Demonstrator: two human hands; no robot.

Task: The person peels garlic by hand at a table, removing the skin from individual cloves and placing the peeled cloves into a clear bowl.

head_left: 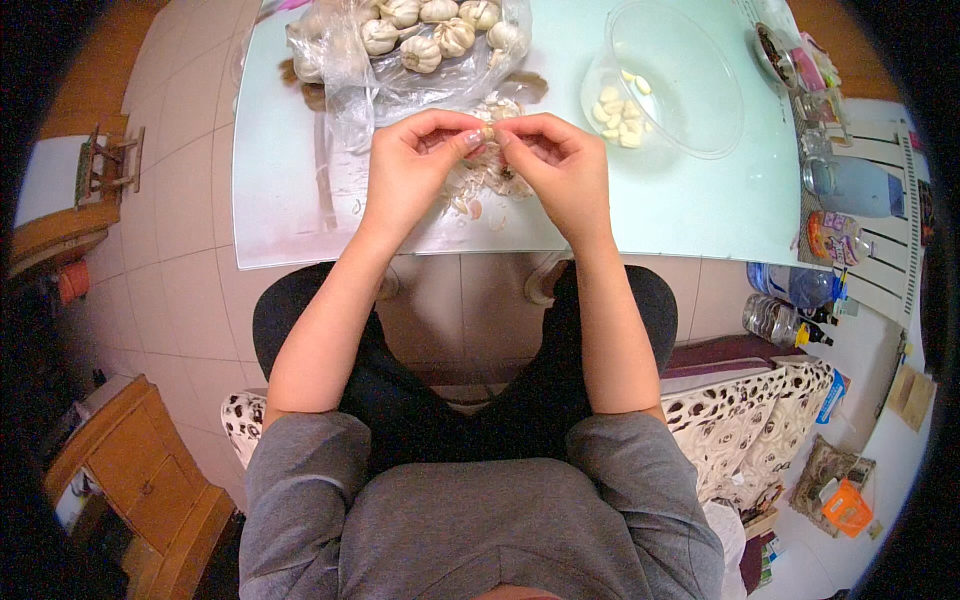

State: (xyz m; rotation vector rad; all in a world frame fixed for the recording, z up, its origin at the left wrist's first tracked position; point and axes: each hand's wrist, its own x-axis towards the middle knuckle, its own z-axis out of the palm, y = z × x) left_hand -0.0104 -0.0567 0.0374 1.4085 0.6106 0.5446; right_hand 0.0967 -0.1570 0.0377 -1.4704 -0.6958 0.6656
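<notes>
Over at the far left of the glass table [300, 215], well off it: small wooden furniture on the tiled floor. On the table's far edge, a clear plastic bag [400, 60] spilling whole garlic bulbs [425, 40], plenty unbroken. Just this side of the bag, above the table's middle, left hand [415, 170] curled shut, thumb and fingertips pinching one end of a single garlic clove [488, 132]. Right hand [560, 165] meeting it, likewise closed, pinching the clove's other end, nails working at the skin. Clove held between both hands, off the table top. Directly beneath, a heap of papery garlic skins [490, 185] on the glass. Right of the hands, a clear plastic bowl [665, 80] holding only a small cluster of peeled cloves [618, 110]. Judging by that: early going, a handful done, most bulbs left. At the table's right edge, jars and bottles.
</notes>
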